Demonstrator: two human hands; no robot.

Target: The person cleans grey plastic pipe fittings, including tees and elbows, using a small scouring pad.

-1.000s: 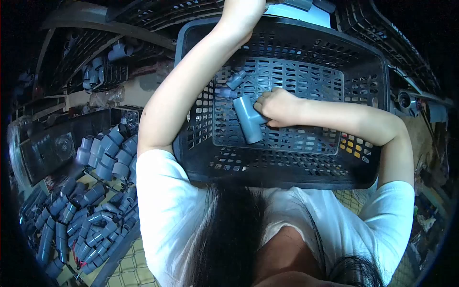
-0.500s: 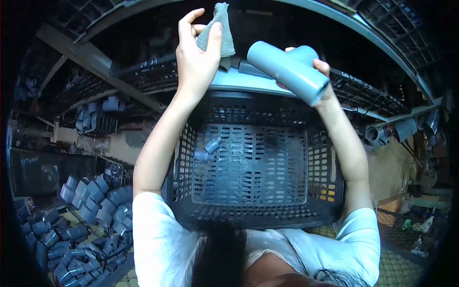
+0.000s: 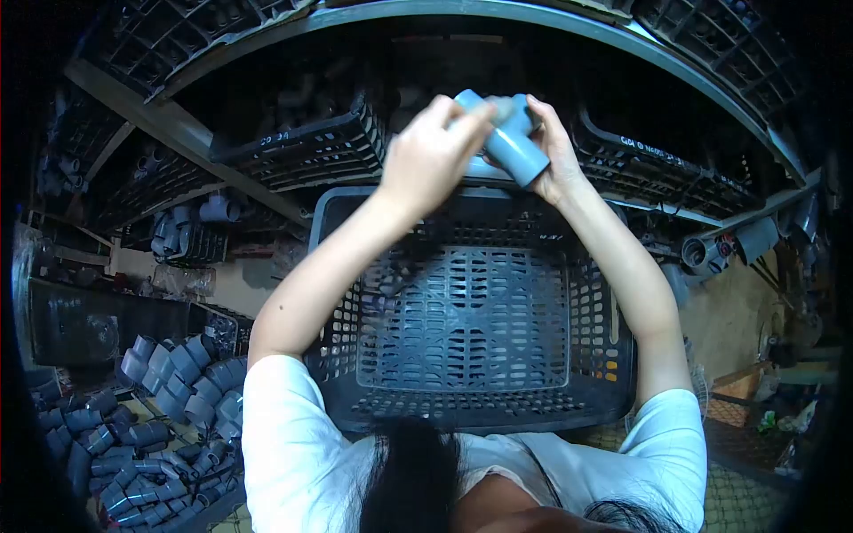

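My right hand [image 3: 560,160] grips a blue-grey plastic pipe tee [image 3: 518,156], holding it tilted above the far rim of a black plastic crate [image 3: 471,407]. My left hand [image 3: 434,158] is closed and pressed against the tee's upper side. A bit of folded grey cloth [image 3: 502,110] shows past its fingertips, mostly hidden and slightly blurred. Inside the crate, at its far left, small grey fittings [image 3: 387,289] lie in shadow.
Shelves with black crates [image 3: 302,142] stand ahead, under a metal rail [image 3: 471,9]. A large pile of grey pipe fittings [image 3: 182,377] lies at the lower left. More large fittings [image 3: 706,253] sit at the right, near a wall.
My left hand has come down and right with the cloth, from apart to against the tee. My right hand has brought the tee slightly left and turned it.
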